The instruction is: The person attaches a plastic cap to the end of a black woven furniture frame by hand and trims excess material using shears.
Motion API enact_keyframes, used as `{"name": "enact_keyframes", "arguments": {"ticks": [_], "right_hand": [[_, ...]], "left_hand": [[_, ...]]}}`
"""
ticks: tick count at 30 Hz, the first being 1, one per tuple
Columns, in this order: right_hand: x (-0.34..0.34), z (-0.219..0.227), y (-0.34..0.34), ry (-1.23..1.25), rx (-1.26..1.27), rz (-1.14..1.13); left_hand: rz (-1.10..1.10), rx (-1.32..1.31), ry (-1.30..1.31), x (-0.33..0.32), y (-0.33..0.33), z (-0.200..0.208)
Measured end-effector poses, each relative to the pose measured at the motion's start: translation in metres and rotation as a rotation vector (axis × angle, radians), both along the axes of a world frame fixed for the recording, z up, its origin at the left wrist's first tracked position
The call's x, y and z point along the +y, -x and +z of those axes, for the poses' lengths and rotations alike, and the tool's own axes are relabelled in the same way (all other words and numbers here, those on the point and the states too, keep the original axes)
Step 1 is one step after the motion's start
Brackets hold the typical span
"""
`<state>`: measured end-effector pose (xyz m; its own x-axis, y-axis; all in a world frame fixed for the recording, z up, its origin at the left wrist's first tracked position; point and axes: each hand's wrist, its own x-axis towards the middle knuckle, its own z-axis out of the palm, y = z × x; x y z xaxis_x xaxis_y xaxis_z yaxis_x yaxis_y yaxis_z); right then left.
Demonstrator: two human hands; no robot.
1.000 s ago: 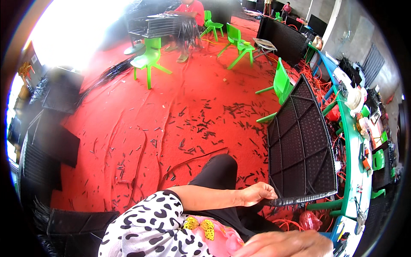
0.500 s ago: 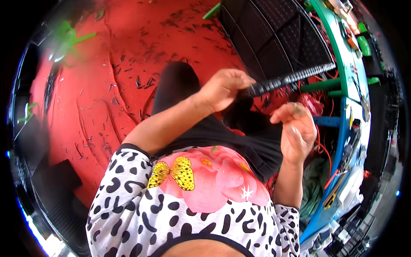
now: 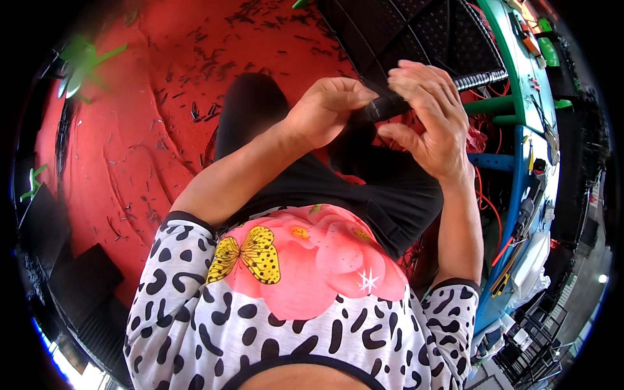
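The black panel [image 3: 416, 36] lies beyond the left hand [image 3: 323, 112], which touches its corner.

From here the right hand [image 3: 432, 123] covers part of the black panel [image 3: 416, 36]; whether the left hand [image 3: 322, 116] pinches anything, I can't tell. The panel's far end is cut off above, and a green chair [image 3: 79, 60] blurs.
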<state>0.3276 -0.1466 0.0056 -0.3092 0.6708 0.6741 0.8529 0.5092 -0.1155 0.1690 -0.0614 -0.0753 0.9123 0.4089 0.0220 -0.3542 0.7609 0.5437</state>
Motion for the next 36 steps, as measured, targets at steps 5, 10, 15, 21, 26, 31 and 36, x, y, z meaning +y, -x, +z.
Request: {"name": "enact_keyframes", "arguments": {"ticks": [5,10,15,21,26,31,36], "right_hand": [[0.008,0.002,-0.001,0.161,-0.059,0.040],[0.011,0.006,-0.003,0.283,-0.053,0.053],[0.010,0.015,-0.001,0.417,-0.022,0.046],[0.007,0.018,0.002,0.463,0.030,0.013],[0.008,0.022,0.008,0.540,0.056,-0.026],[0.010,0.018,0.010,0.509,0.024,-0.060],[0.016,0.018,0.010,0.470,0.036,0.012]], "left_hand": [[0.045,0.026,-0.002,0.000,-0.001,-0.006],[0.107,0.045,0.010,-0.001,-0.004,-0.008],[0.074,-0.013,0.056,0.000,-0.005,-0.012],[0.099,0.017,0.032,-0.002,-0.005,-0.010],[0.117,0.020,0.024,-0.004,-0.003,-0.007],[0.116,0.023,0.004,-0.004,-0.003,-0.005],[0.028,-0.032,-0.002,0.002,-0.002,-0.008]]}}
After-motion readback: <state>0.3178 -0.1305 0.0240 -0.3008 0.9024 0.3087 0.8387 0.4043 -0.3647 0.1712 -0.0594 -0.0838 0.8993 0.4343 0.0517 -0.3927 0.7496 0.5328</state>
